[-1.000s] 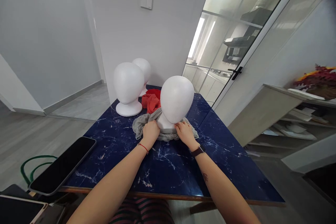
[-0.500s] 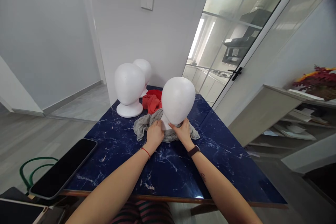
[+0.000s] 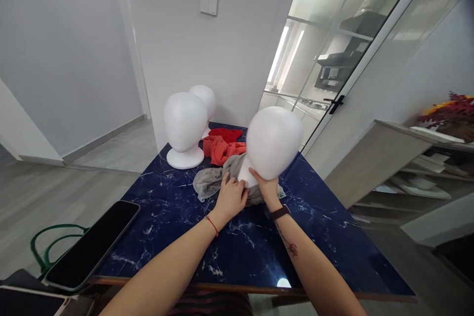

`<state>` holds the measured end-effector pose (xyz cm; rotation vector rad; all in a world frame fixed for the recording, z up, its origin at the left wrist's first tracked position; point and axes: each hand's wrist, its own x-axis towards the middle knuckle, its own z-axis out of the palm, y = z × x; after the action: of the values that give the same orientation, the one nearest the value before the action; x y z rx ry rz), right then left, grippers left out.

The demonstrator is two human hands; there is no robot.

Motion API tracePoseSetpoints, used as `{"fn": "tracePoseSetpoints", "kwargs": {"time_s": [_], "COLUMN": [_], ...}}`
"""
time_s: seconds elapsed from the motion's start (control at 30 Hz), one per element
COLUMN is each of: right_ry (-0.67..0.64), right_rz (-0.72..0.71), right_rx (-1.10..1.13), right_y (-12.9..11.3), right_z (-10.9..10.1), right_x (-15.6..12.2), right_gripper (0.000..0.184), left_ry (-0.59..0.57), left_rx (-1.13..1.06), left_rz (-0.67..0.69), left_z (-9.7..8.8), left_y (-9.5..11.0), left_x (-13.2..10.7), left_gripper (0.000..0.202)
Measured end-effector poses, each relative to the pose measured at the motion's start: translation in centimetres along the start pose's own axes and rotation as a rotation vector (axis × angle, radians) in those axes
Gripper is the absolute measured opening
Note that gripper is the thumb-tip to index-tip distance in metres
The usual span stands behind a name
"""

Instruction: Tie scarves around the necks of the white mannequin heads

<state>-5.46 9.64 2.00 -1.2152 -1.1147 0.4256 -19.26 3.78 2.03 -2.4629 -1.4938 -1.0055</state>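
A white foam mannequin head (image 3: pixel 274 140) leans to the right, its neck tilted off upright. My right hand (image 3: pixel 269 190) is closed around the neck just beneath the head, thumb across the front. A thin grey scarf (image 3: pixel 210 182) bunches around and behind the neck and base. At the left of the base, my left hand (image 3: pixel 232 198) has its fingers bent over the grey scarf, with the thumb side against the base. The fingertips of both hands are partly hidden.
Two more white mannequin heads stand at the back left, a near one (image 3: pixel 185 121) and a far one (image 3: pixel 205 98). Coral cloth (image 3: pixel 222 150) and red cloth (image 3: pixel 227 134) lie behind the scarf. A phone (image 3: pixel 94 244) sits on the left edge of the blue marbled table (image 3: pixel 255 256).
The mannequin head has tipped over to the right, along with my right hand. My left hand has shifted slightly right and its fingers have moved onto the scarf. More coral and red cloth shows.
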Motion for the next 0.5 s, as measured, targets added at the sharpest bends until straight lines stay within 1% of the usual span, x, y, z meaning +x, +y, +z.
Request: {"fn": "tracePoseSetpoints", "kwargs": {"time_s": [0.13, 0.27, 0.4, 0.5], "right_ry": [0.026, 0.075, 0.113, 0.164], "right_rz": [0.071, 0.069, 0.058, 0.062], "right_rx": [0.220, 0.396, 0.471, 0.506], "right_y": [-1.2, -1.3, -1.8, -2.6], "right_z": [-2.2, -3.1, -3.3, -3.7], "right_x": [1.5, 2.5, 2.6, 2.7], "right_gripper": [0.066, 0.069, 0.068, 0.065], "left_ry": [0.059, 0.077, 0.006, -0.089], "left_rx": [0.022, 0.079, 0.080, 0.002], "left_rz": [0.009, -0.060, -0.129, -0.101], "left_z": [-1.2, -1.5, -1.4, -1.4], "left_y": [1.1, 1.5, 1.7, 2.1], "left_x": [0.6, 1.0, 1.1, 0.9], "left_gripper": [0.026, 0.028, 0.032, 0.044]}}
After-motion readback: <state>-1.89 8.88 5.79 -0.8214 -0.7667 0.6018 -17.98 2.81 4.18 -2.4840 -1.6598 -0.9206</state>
